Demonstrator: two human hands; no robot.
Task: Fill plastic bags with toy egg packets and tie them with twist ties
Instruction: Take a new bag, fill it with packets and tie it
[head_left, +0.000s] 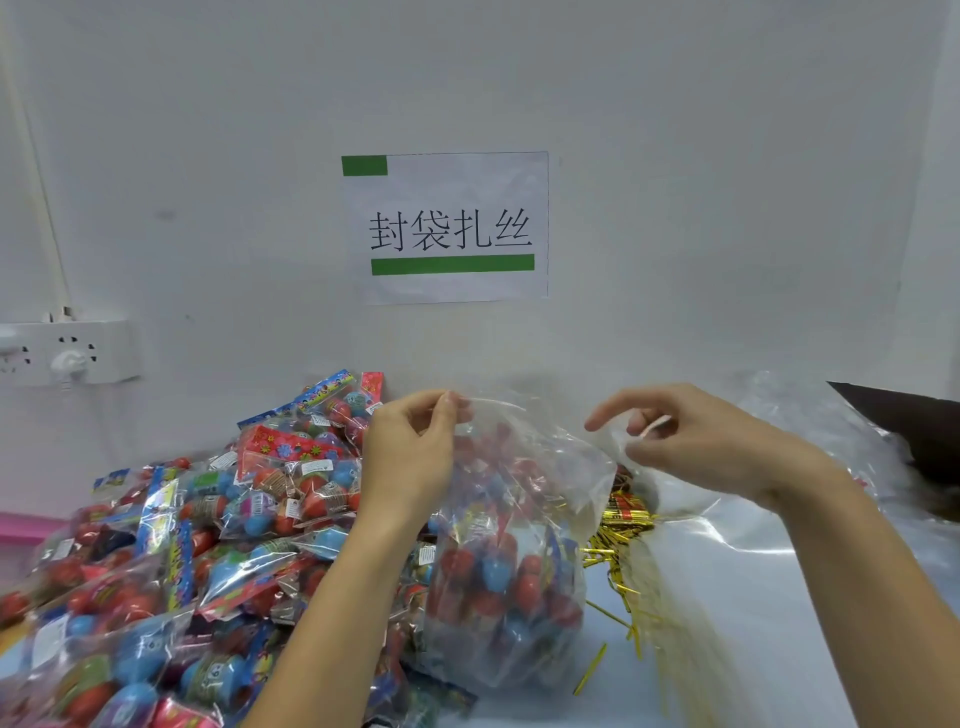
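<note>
Straight ahead, a pale wall (675, 182) rises behind a white table (753, 649). A paper sign (445, 227) with black characters and two green bars is stuck on that wall, and a white power strip (67, 353) is fixed low on the left. A strip of pink edge (21, 525) shows at the far left of the surface.

Centre of view, a clear plastic bag (511, 545) stands upright on the table, its long axis running up and down and its mouth pointing upward. It holds packets of red and blue toy eggs, which fill its lower half. The left hand (410, 452) pinches the bag's top rim between thumb and fingertips. The right hand (696, 441) is at the rim's other side with its fingers curled; the film there is blurred, so I cannot tell whether they grip it.

Left of the bag, a big pile of toy egg packets (171, 561) spreads over the table, reaching the wall and the near edge. Just right of the bag lies a loose heap of gold twist ties (618, 551), some scattered toward the near side. Flat clear bags (810, 457) lie under the right forearm, and a dark object (914, 431) shows at the right edge.
</note>
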